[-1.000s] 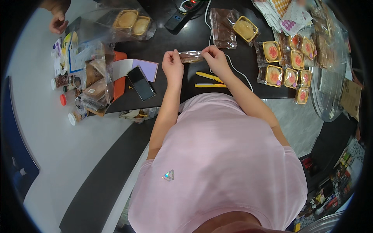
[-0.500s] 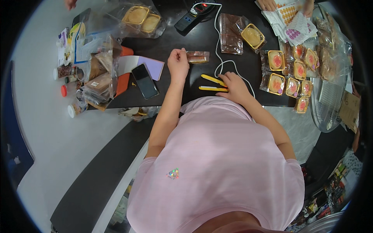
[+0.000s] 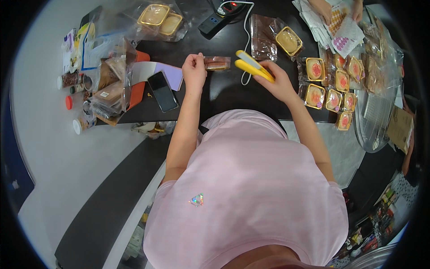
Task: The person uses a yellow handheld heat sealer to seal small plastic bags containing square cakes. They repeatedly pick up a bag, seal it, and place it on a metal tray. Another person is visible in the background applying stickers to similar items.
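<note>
Just left of the table's middle, my left hand (image 3: 194, 72) pinches one end of a small clear packet (image 3: 218, 63) with something brown in it. The packet stretches out to the right, above the dark tabletop. My right hand (image 3: 278, 83) is closed around a yellow corded flat iron (image 3: 253, 66), whose two slim arms point up and left. Between the arms' tips is a narrow gap. The iron's tips are close to the packet's free right end, a short way apart from it. Fingertips of both hands are partly hidden.
Round pastries in gold trays (image 3: 315, 96), bagged, stand at the right. Beyond the iron lie brown bags (image 3: 264, 38) and a white cable (image 3: 247, 27) from a black power strip (image 3: 215, 24). A phone (image 3: 162, 92) is at the left. Another person's hands hold sticker sheets (image 3: 341, 42).
My right hand has lifted the yellow flat iron off the table, up and away from me, and its arms have come closer together. My left hand still pinches the packet.
</note>
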`<state>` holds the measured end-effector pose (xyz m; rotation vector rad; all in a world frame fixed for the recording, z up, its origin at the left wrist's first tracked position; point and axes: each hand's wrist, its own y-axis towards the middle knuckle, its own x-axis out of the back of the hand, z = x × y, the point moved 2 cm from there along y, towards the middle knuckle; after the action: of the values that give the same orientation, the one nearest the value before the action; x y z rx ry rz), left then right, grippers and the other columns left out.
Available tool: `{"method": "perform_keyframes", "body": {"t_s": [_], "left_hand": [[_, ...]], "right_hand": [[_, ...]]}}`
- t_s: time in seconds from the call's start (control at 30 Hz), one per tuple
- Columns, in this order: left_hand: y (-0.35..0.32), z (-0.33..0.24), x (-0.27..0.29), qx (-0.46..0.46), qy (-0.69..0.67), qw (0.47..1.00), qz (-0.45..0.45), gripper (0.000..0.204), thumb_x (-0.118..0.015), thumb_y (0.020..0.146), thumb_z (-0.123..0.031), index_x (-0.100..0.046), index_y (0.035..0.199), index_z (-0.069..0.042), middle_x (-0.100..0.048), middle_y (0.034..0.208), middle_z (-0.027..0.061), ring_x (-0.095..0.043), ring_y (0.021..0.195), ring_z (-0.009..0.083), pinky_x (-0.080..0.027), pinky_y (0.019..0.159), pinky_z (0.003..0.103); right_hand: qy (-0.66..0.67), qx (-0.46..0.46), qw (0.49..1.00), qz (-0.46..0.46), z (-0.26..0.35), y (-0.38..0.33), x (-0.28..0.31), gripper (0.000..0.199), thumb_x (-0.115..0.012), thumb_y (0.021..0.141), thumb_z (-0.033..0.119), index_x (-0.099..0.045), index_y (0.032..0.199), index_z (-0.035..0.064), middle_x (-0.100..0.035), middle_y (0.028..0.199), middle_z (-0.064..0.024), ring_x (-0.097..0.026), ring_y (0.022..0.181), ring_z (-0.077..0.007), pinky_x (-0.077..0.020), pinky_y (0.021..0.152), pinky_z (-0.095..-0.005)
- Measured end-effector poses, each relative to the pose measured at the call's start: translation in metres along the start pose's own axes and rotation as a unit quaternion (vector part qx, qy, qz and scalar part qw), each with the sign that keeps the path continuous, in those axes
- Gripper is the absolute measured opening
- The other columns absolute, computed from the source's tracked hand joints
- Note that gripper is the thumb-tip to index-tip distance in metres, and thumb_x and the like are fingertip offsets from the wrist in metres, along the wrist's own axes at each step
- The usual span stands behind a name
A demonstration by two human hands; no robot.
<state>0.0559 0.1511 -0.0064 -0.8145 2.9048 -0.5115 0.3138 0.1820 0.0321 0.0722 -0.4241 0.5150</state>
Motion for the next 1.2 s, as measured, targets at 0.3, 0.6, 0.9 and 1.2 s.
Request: {"method": "perform_keyframes", "body": {"t_s": [0.3, 0.6, 0.9, 1.2], "left_hand": [[0.002, -0.003, 0.0, -0.002, 0.023, 0.999, 0.045, 0.022, -0.054, 0.095, -0.021, -0.052, 0.079, -0.006, -0.049, 0.061, -0.0016, -0.04, 0.046, 0.0038, -0.033, 0.041, 0.02], [0.006, -0.012, -0.001, -0.023, 0.012, 0.997, 0.077, 0.021, -0.056, 0.094, -0.023, -0.058, 0.089, -0.003, -0.053, 0.067, -0.001, -0.043, 0.049, 0.0035, -0.034, 0.043, 0.019], [0.015, -0.002, -0.008, -0.013, -0.011, 0.995, 0.101, 0.016, -0.059, 0.092, -0.019, -0.059, 0.093, -0.003, -0.059, 0.072, -0.0009, -0.045, 0.05, 0.0026, -0.036, 0.045, 0.018], [0.017, -0.001, -0.01, -0.007, -0.025, 0.993, 0.118, 0.014, -0.059, 0.092, -0.017, -0.06, 0.093, -0.003, -0.059, 0.075, -0.0022, -0.045, 0.054, 0.0013, -0.035, 0.048, 0.018]], "right_hand": [[-0.19, 0.058, 0.971, 0.134, 0.017, 0.066, -0.021, 0.051, -0.065, 0.078, 0.05, -0.065, 0.093, 0.0017, -0.062, 0.087, -0.0123, -0.062, 0.079, -0.0294, -0.0486, 0.067, -0.038], [-0.166, 0.037, 0.975, 0.145, 0.019, 0.076, -0.027, 0.044, -0.064, 0.081, 0.044, -0.065, 0.084, 0.0004, -0.063, 0.079, -0.0161, -0.061, 0.074, -0.0328, -0.0471, 0.066, -0.0396], [-0.163, -0.015, 0.979, 0.123, 0.018, 0.069, -0.019, 0.044, -0.065, 0.08, 0.045, -0.065, 0.082, 0.0011, -0.062, 0.076, -0.0172, -0.061, 0.071, -0.0339, -0.0462, 0.065, -0.04], [-0.17, 0.004, 0.978, 0.117, 0.016, 0.063, -0.019, 0.045, -0.064, 0.08, 0.046, -0.066, 0.086, 0.0015, -0.063, 0.079, -0.0162, -0.062, 0.073, -0.0332, -0.0474, 0.066, -0.04]]}}
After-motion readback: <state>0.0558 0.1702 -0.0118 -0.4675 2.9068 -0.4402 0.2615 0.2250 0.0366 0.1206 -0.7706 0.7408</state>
